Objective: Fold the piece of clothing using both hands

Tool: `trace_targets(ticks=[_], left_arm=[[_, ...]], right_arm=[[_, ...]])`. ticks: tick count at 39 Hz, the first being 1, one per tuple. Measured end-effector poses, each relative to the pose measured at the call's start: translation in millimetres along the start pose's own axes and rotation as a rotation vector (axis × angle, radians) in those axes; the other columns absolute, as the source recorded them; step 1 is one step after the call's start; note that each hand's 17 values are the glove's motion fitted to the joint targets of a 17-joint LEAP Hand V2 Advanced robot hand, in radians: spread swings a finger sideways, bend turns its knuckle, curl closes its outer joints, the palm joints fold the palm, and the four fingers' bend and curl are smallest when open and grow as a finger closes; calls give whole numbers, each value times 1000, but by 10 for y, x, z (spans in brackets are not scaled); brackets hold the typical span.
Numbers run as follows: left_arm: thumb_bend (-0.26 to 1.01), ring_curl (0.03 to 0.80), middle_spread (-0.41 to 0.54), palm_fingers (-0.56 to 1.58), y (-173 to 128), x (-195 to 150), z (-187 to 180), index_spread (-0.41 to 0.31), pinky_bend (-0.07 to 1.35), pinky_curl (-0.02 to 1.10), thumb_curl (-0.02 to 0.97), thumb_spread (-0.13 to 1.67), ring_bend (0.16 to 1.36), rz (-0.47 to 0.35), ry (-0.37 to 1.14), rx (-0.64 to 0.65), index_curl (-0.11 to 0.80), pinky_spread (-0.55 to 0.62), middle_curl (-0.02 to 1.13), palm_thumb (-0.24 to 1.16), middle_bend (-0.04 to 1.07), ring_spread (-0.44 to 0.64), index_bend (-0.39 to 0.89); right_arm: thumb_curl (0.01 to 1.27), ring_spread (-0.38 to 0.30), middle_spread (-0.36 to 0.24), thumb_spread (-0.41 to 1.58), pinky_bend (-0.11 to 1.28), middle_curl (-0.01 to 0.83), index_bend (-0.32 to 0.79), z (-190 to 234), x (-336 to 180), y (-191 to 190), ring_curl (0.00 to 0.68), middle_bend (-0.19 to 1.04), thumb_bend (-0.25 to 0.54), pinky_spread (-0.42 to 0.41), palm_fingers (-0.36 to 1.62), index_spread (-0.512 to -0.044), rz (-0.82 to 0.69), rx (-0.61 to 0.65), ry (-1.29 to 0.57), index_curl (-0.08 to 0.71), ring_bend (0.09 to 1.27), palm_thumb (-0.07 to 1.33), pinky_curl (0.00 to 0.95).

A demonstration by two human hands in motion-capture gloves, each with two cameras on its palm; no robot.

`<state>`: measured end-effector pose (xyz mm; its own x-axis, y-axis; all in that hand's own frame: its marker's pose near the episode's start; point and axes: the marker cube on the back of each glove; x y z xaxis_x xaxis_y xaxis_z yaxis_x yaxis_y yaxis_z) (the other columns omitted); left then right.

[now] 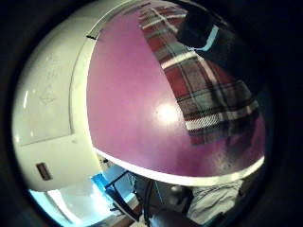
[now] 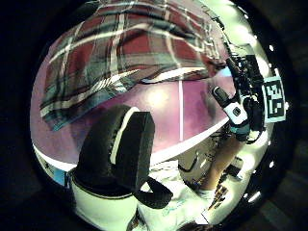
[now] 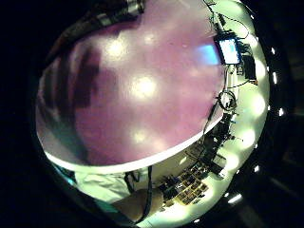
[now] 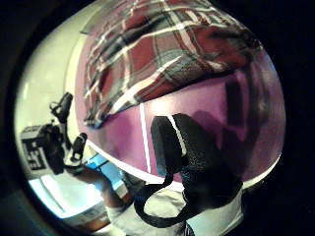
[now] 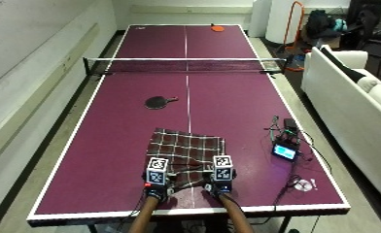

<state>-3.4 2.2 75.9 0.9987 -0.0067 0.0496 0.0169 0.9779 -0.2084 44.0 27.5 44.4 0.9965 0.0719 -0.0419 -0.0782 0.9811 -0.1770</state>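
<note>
A plaid garment (image 5: 185, 154) is laid on the purple desk (image 5: 112, 145), lower centre of the frame. Left hand (image 5: 157, 180) and right hand (image 5: 221, 178) are positioned at its near edge; whether the fingers are open or closed cannot be told.

- both hands wear black gloves: the left hand (image 5: 157, 186) and the right hand (image 5: 221, 183).
- the forearms are bare; no sleeve reaches the wrist in the outside view.
- in the thumb side palm views, a glove thumb (image 2: 118, 147) is black with a grainy texture and a thin white line along it.
- a black strap loop (image 4: 152, 204) hangs under the glove.
- light clothing shows on the body.
</note>
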Motion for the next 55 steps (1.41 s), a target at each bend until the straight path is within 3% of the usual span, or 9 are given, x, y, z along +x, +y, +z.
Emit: trace_targets(ticks=[5,10,19,20,21,28,35,42,55], left_arm=[[-21,291,57,355,290,73,5,-83,453,328,202,1169,585,15,45,-116,261,375,301,136,168,208,125],[-24,295,67,333,237,55,108,-75,467,338,208,1157,596,25,62,37,266,373,300,123,158,213,133],[97,284,-114,739,-331,-122,370,-175,337,304,243,1322,589,4,-61,456,346,184,320,333,211,-9,275],[75,275,-92,621,-296,-121,356,-162,358,311,232,1322,560,10,-51,458,334,213,309,297,167,23,220],[109,313,-146,846,-236,-126,362,-199,322,317,247,1339,608,18,-39,443,368,128,347,362,233,-71,294],[161,352,-298,1306,111,-317,-92,-274,262,327,267,1373,673,34,-81,604,356,-165,433,493,479,-296,142],[164,423,-355,1435,161,-244,-645,-305,451,404,266,1377,832,125,23,667,334,-322,501,537,585,-368,91],[157,476,-380,1410,-745,-110,-878,-324,657,488,261,1372,931,188,-81,612,345,-381,551,570,679,-374,155],[127,524,-382,1321,-1092,161,-785,-341,728,559,240,1388,1020,160,-87,380,420,-396,605,573,741,-373,218]], right_arm=[[213,162,-2,1239,439,287,161,179,32,-126,197,194,50,261,88,-378,4,-1,13,278,200,407,309],[225,118,-35,1236,395,303,232,214,-6,-193,185,211,35,239,90,-385,-25,108,-49,312,150,429,306],[272,-134,-186,1323,153,348,414,215,55,-410,232,315,160,111,729,-374,-109,456,-55,370,311,696,234],[265,-136,-189,1322,166,344,384,305,84,-496,215,288,141,121,580,-378,-119,469,-64,364,245,671,237],[277,-165,-199,1324,147,368,437,399,119,-579,280,336,170,87,841,-362,-131,485,-75,405,364,730,250],[264,-233,-229,1330,194,436,228,209,216,-322,371,509,166,-31,1308,-329,-224,579,-151,379,603,768,247],[245,-230,-227,1368,390,485,119,-303,261,-321,460,576,158,-211,1428,-315,-241,518,-268,364,792,776,335],[228,-219,-219,1403,546,530,168,-804,247,-459,527,650,155,-262,1406,-307,-122,398,-205,373,910,789,412],[198,-209,-206,1440,676,591,228,-387,365,-993,588,740,138,-267,1345,-297,38,33,-99,438,965,792,489]])
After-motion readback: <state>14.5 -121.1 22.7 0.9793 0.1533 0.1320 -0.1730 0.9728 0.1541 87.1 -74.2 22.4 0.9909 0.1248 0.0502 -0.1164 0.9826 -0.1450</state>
